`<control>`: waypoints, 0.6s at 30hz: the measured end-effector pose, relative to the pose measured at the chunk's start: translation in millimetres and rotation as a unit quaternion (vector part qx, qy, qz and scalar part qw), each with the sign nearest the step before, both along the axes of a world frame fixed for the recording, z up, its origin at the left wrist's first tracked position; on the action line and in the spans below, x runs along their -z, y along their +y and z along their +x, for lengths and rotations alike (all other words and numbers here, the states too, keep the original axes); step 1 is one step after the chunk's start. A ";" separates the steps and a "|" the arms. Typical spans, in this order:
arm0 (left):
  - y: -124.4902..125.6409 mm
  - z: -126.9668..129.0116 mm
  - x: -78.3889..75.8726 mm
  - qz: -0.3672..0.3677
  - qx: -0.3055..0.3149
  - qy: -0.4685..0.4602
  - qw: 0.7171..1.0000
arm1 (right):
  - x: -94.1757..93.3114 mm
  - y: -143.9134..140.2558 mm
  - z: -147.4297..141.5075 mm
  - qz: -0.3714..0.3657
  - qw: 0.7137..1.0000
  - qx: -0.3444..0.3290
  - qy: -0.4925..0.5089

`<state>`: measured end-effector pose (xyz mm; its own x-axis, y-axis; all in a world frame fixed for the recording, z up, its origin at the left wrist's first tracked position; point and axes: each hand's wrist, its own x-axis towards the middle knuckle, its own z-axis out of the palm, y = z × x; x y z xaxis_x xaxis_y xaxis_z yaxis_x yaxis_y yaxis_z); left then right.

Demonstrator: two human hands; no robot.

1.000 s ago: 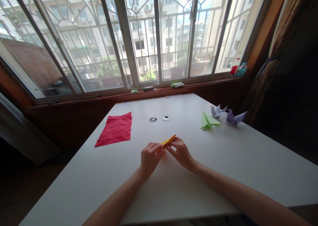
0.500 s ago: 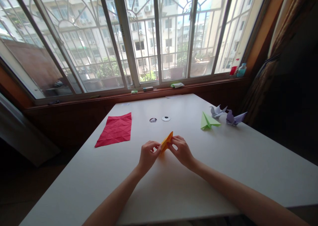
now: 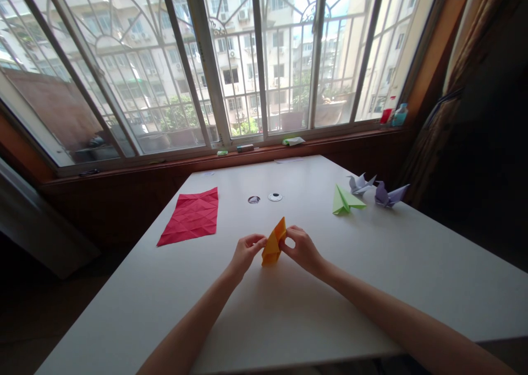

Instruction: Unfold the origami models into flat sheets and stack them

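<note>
A folded piece of orange paper (image 3: 274, 242) stands tilted on its lower end on the white table (image 3: 371, 287). My left hand (image 3: 245, 254) pinches its left edge with fingertips. My right hand (image 3: 302, 249) grips its right edge between thumb and fingers. Both hands meet just above the table's middle.
A creased red sheet (image 3: 191, 216) lies flat at the left. A green paper plane (image 3: 345, 200) and two lilac folded birds (image 3: 361, 183) (image 3: 388, 194) rest at the right. Two small round discs (image 3: 264, 198) sit ahead. Beyond the table runs a window sill (image 3: 264, 150) with small items.
The orange paper has swung from lying nearly flat between my fingers to standing upright and showing its broad face. Both hands stay in about the same spot.
</note>
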<state>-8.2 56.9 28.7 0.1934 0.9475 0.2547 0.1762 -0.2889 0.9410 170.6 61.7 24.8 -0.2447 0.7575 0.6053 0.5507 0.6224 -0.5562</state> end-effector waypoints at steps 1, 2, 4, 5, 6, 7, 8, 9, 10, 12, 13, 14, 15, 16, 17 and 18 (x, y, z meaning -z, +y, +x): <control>0.2 0.0 0.5 0.004 -0.002 0.001 1.000 | -0.4 -0.5 -0.5 -0.008 1.000 0.000 0.006; 0.0 0.1 1.1 0.010 -0.005 0.002 1.000 | -0.9 -1.1 -1.0 -0.016 1.000 0.002 0.013; -1.9 1.1 2.5 0.032 -0.014 0.003 0.999 | -1.9 -2.1 -1.7 -0.030 0.999 0.007 0.026; -3.7 2.1 3.1 0.045 -0.017 0.004 0.999 | -2.2 -2.4 -1.8 -0.037 0.999 0.011 0.033; -6.0 3.5 3.8 0.061 -0.015 0.007 0.998 | -2.4 -2.5 -1.8 -0.043 0.998 0.015 0.040; -8.4 5.1 4.5 0.080 -0.005 0.013 0.997 | -2.5 -2.5 -1.7 -0.049 0.997 0.020 0.047; -10.7 6.9 5.3 0.102 0.010 0.022 0.994 | -2.5 -2.3 -1.4 -0.054 0.997 0.023 0.055; -12.6 8.6 6.1 0.121 0.027 0.030 0.992 | -2.4 -2.0 -1.0 -0.059 0.996 0.025 0.064; -13.9 10.0 7.0 0.132 0.040 0.035 0.990 | -2.4 -1.8 -0.6 -0.063 0.995 0.025 0.073; -14.4 11.3 8.5 0.115 0.042 0.014 0.992 | -2.4 -1.2 0.4 -0.074 0.993 0.019 0.094; -13.6 11.1 8.9 0.089 0.032 -0.009 0.995 | -2.5 -0.9 0.9 -0.081 0.991 0.013 0.106; -12.2 10.3 9.2 0.062 0.021 -0.031 0.997 | -2.4 -0.6 1.3 -0.089 0.989 0.005 0.119; -10.5 9.0 9.3 0.040 0.011 -0.051 0.998 | -2.2 -0.2 1.6 -0.099 0.986 -0.007 0.133; -8.6 7.4 9.5 0.024 0.003 -0.066 0.998 | -1.9 0.3 1.9 -0.109 0.983 -0.022 0.148; -6.6 5.7 9.6 0.012 -0.004 -0.076 0.997 | -1.2 0.9 2.1 -0.120 0.979 -0.041 0.162; -4.7 4.1 10.0 0.003 -0.009 -0.084 0.996 | -0.4 1.5 2.1 -0.131 0.974 -0.062 0.176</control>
<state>-4.1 52.2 18.7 0.1300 0.9490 0.2872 0.0215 -0.2923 0.9561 172.7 63.2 25.2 -0.1569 0.8753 0.4574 0.2265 0.4827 -0.8460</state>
